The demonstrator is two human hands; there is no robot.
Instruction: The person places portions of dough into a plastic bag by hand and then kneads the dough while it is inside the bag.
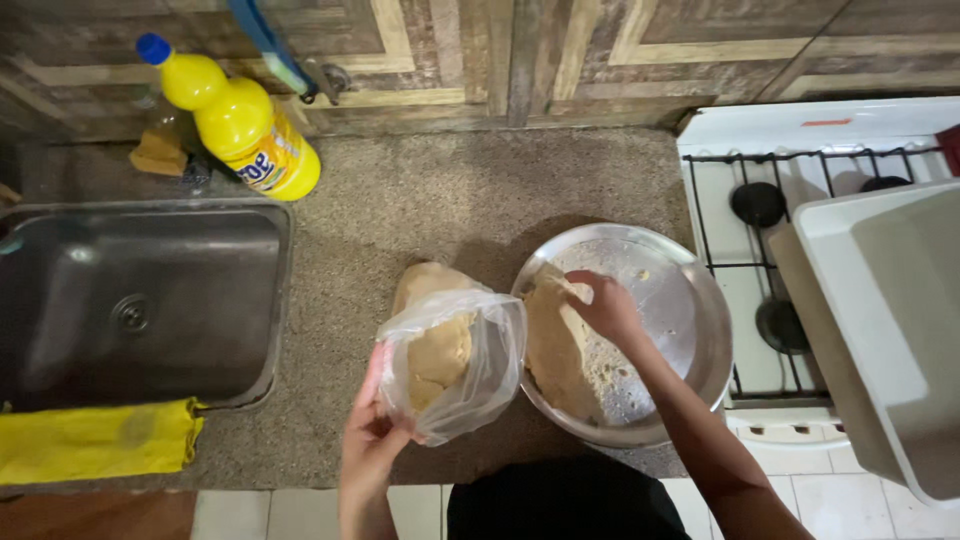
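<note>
Speckled grey-brown stone countertop (pixel 420 200), seen from above, backed by dark wooden cabinet doors (pixel 560 50). At the left edge, a stainless-steel sink basin (pixel 200 290), with a crumpled yellow cloth (pixel 95 440) lying along its near rim. At the right, a white gas stove (pixel 740 130) with black burner grates; a large white rectangular plastic tub (pixel 880 300) overlaps its right side. Centre right, a round shiny metal bowl (pixel 690 310) stands on the counter beside the stove and holds a flattened slab of tan dough (pixel 555 350) against its left wall, with crumbs scattered on the bottom. Behind the sink, a yellow plastic bottle with a blue cap (pixel 235 125) lies tilted. Just left of the bowl, a clear plastic bag (pixel 455 365) containing a lump of tan dough touches the bowl's rim. Left hand (pixel 368 440): fingers closed on the bag's lower left edge, holding it up. Right hand (pixel 608 308): inside the bowl, fingertips curled and pinching the upper edge of the dough slab.
</note>
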